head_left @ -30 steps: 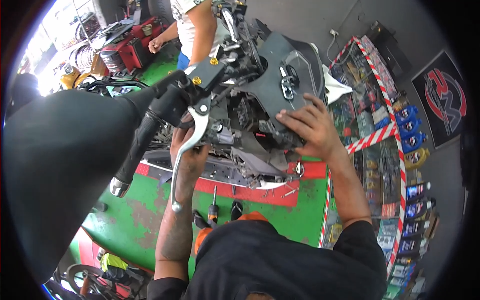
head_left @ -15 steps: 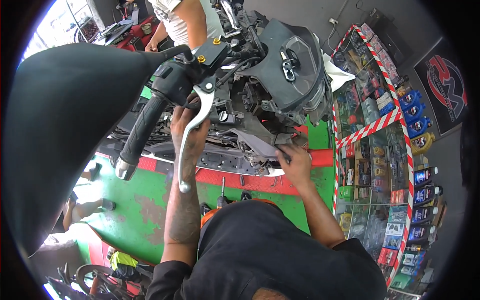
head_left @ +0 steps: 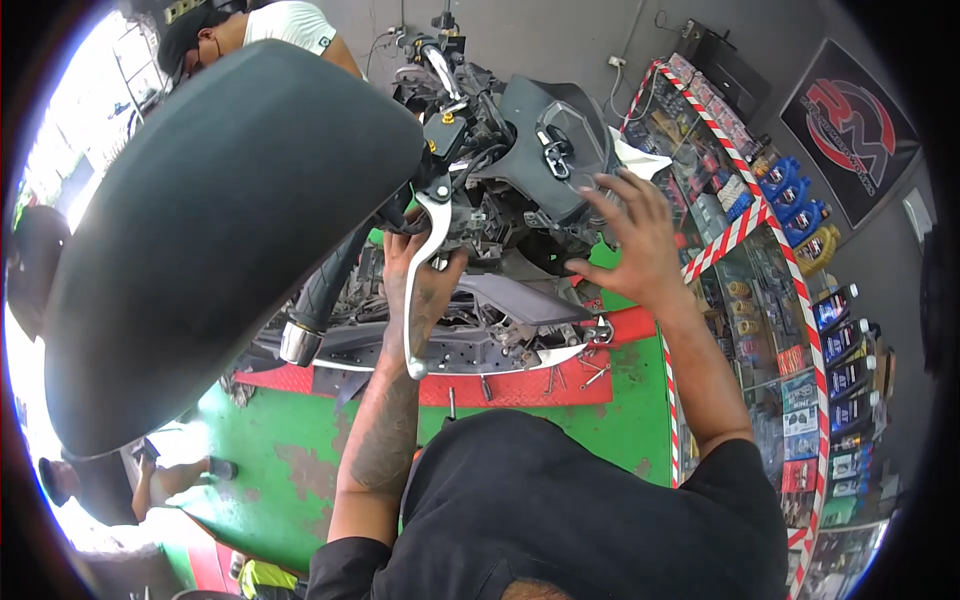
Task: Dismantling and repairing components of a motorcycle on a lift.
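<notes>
Dark front cover [head_left: 528, 120] is sitting on the motorbike [head_left: 525, 300]; at the cover's lower right, the nearer right hand [head_left: 645, 245] is hovering, fingers apart; lower left, behind the silver lever [head_left: 437, 222], the left hand [head_left: 398, 268] is hiding its grip, which I cannot tell.

Green floor [head_left: 625, 440] spread beneath my grip [head_left: 432, 285]
Grey wall [head_left: 545, 40] rose beyond it, glass case [head_left: 735, 237] stood right, bright light [head_left: 80, 115] glared left.
</notes>
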Action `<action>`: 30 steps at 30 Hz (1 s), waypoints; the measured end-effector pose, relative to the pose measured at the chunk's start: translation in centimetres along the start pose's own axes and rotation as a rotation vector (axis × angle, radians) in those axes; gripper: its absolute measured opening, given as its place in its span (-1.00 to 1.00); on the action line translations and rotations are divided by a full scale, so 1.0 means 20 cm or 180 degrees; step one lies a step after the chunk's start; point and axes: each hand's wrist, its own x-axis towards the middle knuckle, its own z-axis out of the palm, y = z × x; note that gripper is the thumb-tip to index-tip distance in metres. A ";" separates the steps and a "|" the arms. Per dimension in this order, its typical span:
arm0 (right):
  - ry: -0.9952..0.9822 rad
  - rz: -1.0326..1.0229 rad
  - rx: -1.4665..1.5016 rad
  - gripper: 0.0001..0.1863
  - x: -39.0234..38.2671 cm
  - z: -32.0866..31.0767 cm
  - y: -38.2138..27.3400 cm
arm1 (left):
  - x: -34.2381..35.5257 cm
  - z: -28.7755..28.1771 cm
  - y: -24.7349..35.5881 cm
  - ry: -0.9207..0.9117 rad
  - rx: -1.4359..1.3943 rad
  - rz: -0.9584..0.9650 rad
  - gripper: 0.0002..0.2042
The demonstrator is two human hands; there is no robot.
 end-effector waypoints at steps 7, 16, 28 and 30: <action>-0.0796 -0.0170 0.0034 -0.31 0.05 0.12 0.07 | -0.01 -0.01 0.05 -0.0273 0.0171 0.0125 -0.45; -0.2225 -0.0648 -0.0783 -0.68 0.69 0.43 0.44 | -0.03 -0.08 0.13 -0.0804 -0.0222 0.0176 -0.36; -0.0196 0.0665 0.2352 -0.74 0.65 -0.06 0.53 | -0.78 -0.43 -0.16 -0.1269 -0.0797 -0.1394 -0.65; 0.0520 0.0716 0.3132 -0.73 0.49 -0.22 0.49 | -0.76 -0.39 -0.06 -0.1513 -0.0983 -0.1732 -0.66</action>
